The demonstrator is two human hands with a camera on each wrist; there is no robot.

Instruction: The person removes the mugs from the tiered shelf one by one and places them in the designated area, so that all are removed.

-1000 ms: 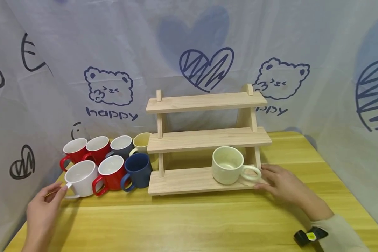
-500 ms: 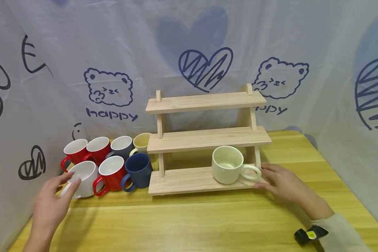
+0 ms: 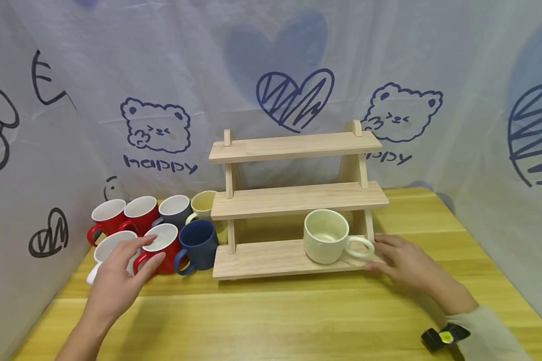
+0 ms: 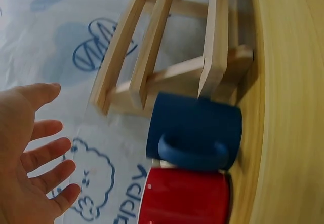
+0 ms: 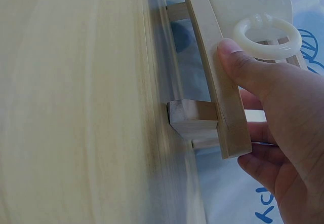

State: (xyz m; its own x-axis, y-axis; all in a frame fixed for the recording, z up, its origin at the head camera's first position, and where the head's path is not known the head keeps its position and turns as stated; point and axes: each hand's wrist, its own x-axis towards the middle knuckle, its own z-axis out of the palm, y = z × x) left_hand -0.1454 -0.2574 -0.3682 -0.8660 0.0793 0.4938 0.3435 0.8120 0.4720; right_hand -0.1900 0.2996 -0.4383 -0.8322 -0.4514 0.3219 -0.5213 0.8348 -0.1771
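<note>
My left hand (image 3: 115, 281) hovers over the front row of mugs, fingers spread and holding nothing. From the head it overlaps a white mug (image 3: 108, 245) and a red mug (image 3: 171, 255). A dark blue mug (image 3: 198, 248) stands just right of them, its handle (image 4: 190, 155) facing the left wrist camera. My right hand (image 3: 404, 260) grips the right end of the lowest board of a three-tier wooden display stand (image 3: 266, 258). Its thumb (image 5: 235, 59) lies on the board, with the other fingers behind. A cream mug (image 3: 327, 245) sits upright on that board, handle toward the right hand.
Behind the front mugs stand two red mugs (image 3: 108, 220), a grey mug (image 3: 176, 215) and a yellow mug (image 3: 203, 201). The wooden table (image 3: 271, 321) extends in front of the stand. A printed white curtain (image 3: 235, 60) hangs behind and at both sides.
My left hand has let go of the white mug's handle and moved right, over the white and red mugs. The right hand stays on the stand's end.
</note>
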